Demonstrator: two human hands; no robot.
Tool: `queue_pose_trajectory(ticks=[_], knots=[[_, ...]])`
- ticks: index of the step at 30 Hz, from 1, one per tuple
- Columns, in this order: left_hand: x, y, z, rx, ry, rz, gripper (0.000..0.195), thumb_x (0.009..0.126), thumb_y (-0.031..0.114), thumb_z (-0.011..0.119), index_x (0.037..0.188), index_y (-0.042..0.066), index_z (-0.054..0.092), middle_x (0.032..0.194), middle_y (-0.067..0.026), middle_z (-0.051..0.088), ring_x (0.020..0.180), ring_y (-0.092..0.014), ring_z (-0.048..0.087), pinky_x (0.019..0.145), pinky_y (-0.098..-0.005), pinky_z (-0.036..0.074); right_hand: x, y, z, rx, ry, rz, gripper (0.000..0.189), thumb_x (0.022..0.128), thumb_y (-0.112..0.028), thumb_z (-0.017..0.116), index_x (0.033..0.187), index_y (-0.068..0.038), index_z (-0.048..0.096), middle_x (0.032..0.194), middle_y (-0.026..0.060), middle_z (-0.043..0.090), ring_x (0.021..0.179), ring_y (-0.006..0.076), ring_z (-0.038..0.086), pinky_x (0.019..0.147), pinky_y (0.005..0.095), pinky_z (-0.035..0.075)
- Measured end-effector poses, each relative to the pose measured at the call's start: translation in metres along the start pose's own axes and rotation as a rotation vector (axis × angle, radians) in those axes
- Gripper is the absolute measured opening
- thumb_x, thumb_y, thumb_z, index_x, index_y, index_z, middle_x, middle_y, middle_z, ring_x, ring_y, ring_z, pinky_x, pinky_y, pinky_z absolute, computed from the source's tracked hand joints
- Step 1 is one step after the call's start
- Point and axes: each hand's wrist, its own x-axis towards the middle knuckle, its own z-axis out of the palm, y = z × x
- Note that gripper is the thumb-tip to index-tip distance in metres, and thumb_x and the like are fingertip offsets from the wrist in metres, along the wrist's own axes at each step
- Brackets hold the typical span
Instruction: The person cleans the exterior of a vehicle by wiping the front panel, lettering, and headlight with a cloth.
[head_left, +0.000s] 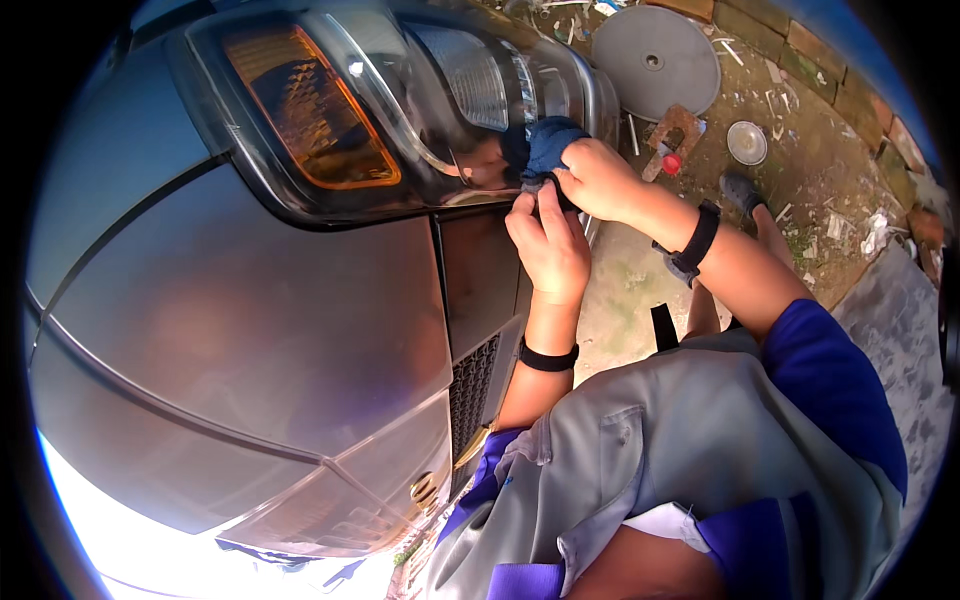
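Note:
A dark blue cloth (553, 142) is bunched against the lower corner of a car's headlight (465, 71). My right hand (600, 178) grips the cloth from the right. Just below it, the fingertips of my left hand (551, 244) pinch a dark edge of the same cloth. Part of the cloth is hidden beneath my fingers. An amber turn-signal lens (311, 112) fills the left part of the lamp unit. Below the lamp spreads the glossy grey hood (247, 315), with a mesh grille (474, 390) near my left forearm.
On the dirt ground to the right lie a large round grey disc (656, 64), a reddish-brown board with a hole (679, 131), a red cap (671, 164) and a small round metal lid or dish (747, 142). Bricks (814, 64) edge the ground. My grey shoe (741, 192) stands near the litter.

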Motion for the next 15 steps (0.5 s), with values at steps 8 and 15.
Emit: queue_pose_trajectory(ticks=[8, 15], knots=[[0.027, 0.013, -0.054, 0.029, 0.184, -0.02, 0.05, 0.074, 0.003, 0.063, 0.122, -0.003, 0.052, 0.108, -0.0206, 0.049, 0.097, -0.035, 0.052, 0.083, -0.0417, 0.046, 0.009, -0.067, -0.025, 0.204, 0.028, -0.136, 0.015, 0.078, -0.01, 0.059, 0.074, 0.004, 0.055, 0.069, 0.0222, 0.056, 0.065, 0.0401, 0.056, 0.057, 0.0433, 0.043], [-0.009, 0.004, 0.019, -0.065, -0.094, -0.061, 0.054, 0.07, -0.001, 0.067, 0.123, 0.002, 0.053, 0.111, -0.0222, 0.049, 0.099, -0.039, 0.051, 0.087, -0.0421, 0.044, 0.003, 0.035, 0.01, 0.237, -0.096, 0.277, 0.016, 0.08, -0.008, 0.055, 0.089, 0.005, 0.059, 0.078, 0.0217, 0.062, 0.074, 0.0284, 0.062, 0.07, 0.0377, 0.048]])
